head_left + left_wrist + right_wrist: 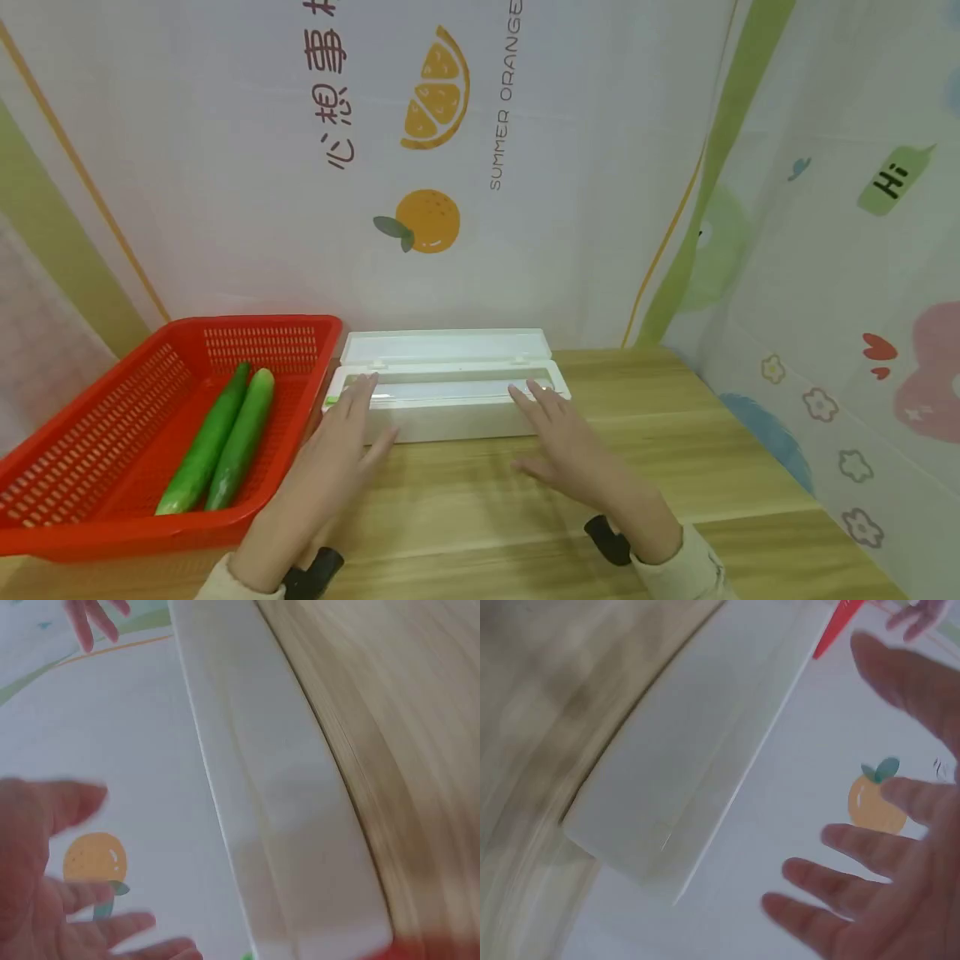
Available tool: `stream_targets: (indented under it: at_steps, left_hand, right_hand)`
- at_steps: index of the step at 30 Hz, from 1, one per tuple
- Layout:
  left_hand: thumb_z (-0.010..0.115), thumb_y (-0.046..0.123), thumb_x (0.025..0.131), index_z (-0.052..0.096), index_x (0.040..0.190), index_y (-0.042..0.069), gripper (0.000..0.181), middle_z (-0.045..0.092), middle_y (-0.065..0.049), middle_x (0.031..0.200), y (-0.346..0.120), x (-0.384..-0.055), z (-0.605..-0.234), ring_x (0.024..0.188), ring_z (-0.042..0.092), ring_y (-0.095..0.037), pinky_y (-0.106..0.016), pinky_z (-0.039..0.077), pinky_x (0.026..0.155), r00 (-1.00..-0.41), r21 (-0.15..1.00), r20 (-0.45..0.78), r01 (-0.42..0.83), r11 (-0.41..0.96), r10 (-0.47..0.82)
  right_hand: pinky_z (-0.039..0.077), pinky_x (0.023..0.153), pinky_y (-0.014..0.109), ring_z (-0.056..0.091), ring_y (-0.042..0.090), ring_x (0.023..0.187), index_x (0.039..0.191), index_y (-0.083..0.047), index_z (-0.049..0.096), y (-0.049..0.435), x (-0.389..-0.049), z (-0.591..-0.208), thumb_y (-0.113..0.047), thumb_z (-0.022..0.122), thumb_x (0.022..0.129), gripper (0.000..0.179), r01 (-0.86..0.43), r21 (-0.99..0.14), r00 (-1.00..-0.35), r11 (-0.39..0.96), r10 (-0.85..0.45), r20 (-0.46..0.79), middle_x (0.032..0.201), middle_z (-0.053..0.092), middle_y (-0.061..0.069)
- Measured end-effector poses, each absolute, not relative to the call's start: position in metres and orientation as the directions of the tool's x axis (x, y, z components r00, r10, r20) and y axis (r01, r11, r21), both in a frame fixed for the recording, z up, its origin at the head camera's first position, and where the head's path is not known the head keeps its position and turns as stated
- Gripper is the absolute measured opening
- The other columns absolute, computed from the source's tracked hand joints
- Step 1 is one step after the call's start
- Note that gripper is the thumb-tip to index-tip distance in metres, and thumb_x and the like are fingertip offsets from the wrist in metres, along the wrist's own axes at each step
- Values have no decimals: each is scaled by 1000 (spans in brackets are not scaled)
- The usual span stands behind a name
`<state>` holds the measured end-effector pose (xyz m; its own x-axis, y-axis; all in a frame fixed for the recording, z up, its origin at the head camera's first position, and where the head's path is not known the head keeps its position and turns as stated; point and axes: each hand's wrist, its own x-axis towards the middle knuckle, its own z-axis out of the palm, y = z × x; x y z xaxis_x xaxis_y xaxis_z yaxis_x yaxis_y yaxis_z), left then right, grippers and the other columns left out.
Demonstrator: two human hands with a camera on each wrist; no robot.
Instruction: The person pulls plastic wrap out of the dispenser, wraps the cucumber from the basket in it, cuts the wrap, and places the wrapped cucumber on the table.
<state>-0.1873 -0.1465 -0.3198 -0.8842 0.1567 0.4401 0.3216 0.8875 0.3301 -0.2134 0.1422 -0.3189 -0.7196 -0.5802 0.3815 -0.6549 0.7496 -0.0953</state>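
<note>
A long white box lies at the back of the table with its hinged lid raised. Inside it is a pale roll, which looks like cling film. My left hand is over the box's left end, fingers spread and thumb apart. Over the right end, my right hand is likewise spread. Neither hand holds anything. In the wrist views both the left hand and the right hand appear beside the box, with no grip on it. A small green piece shows at the box's left corner.
Left of the box stands a red plastic basket holding two cucumbers, a darker one and a lighter one. A printed cloth hangs right behind the box. The wooden table ends along a slanting edge at right.
</note>
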Motion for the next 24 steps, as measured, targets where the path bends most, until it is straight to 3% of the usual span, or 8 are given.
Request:
stream_targets:
  at_steps: [1, 4, 7, 8, 11, 16, 24]
  left_hand:
    - [56, 30, 92, 25, 142, -4, 68, 31, -27, 144, -145, -189, -319, 131, 32, -44, -59, 31, 103, -892, 377, 432, 314, 871, 135]
    - [54, 24, 92, 22, 142, -6, 67, 28, -30, 144, -142, -198, -316, 131, 31, -45, -59, 29, 104, -914, 480, 400, 273, 834, 70]
    - [52, 22, 92, 20, 142, -6, 66, 27, -30, 144, -142, -207, -315, 130, 29, -47, -60, 25, 105, -938, 553, 348, 202, 809, -4]
    - [52, 21, 92, 21, 142, -6, 65, 27, -30, 143, -142, -211, -315, 130, 28, -47, -60, 25, 106, -943, 566, 330, 175, 805, -27]
    - [50, 20, 92, 25, 140, -7, 60, 28, -30, 143, -147, -221, -322, 131, 22, -48, -62, 19, 106, -953, 605, 292, 119, 787, -80]
    - [44, 13, 93, 34, 133, -8, 46, 33, -31, 137, -158, -235, -342, 132, 16, -49, -60, 13, 109, -944, 666, 311, 136, 734, -108]
    - [42, 9, 94, 45, 120, -9, 32, 42, -30, 123, -164, -246, -357, 120, 31, -44, -54, 22, 103, -916, 677, 384, 190, 711, -120]
  right_hand:
    - [42, 98, 49, 40, 42, 127, 145, -4, 25, 144, -216, -318, -30, 74, 78, 86, -659, -124, -716, 742, -568, 406, 144, 32, 25]
    - [46, 94, 44, 42, 36, 127, 146, -6, 22, 151, -226, -313, -21, 74, 79, 86, -643, -232, -737, 730, -508, 445, 145, 32, 21]
    - [42, 99, 46, 37, 36, 131, 147, -6, 18, 158, -238, -308, -13, 72, 80, 86, -613, -366, -774, 700, -441, 454, 147, 30, 20]
    - [36, 104, 49, 34, 36, 133, 147, -6, 18, 160, -242, -308, -12, 71, 81, 85, -598, -407, -789, 691, -419, 449, 147, 29, 19]
    - [33, 105, 51, 34, 39, 132, 145, -2, 24, 162, -254, -308, -8, 67, 84, 75, -562, -511, -822, 651, -370, 433, 145, 32, 21]
    - [36, 103, 51, 41, 38, 126, 133, 1, 44, 163, -271, -319, -8, 61, 88, 49, -499, -556, -860, 665, -302, 411, 134, 44, 21]
    - [34, 105, 51, 39, 37, 129, 119, 2, 56, 163, -292, -341, -14, 58, 91, 33, -432, -648, -900, 627, -251, 358, 136, 46, 20]
